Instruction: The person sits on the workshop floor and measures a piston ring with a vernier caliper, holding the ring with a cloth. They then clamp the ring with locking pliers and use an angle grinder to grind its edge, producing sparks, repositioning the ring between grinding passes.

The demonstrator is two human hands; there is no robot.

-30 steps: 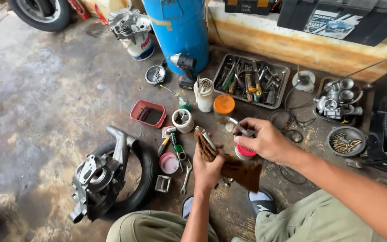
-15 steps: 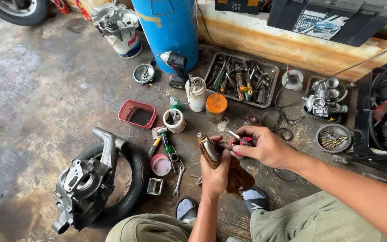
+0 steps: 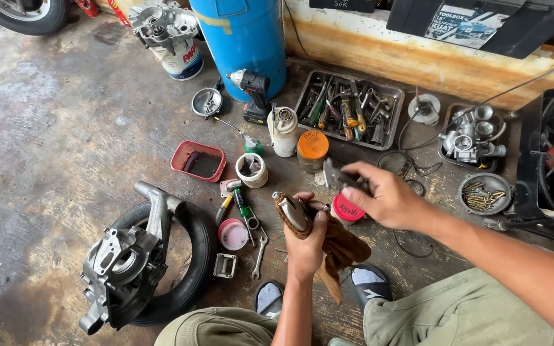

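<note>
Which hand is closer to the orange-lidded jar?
The right hand. It hovers just below and to the right of the orange-lidded jar. The left hand, gripping a metal part in a brown rag, is farther below.

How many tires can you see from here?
2: one tire lies flat at lower left with an engine case resting on it; another tire is cut off by the top-left corner. More may be out of frame.
</note>
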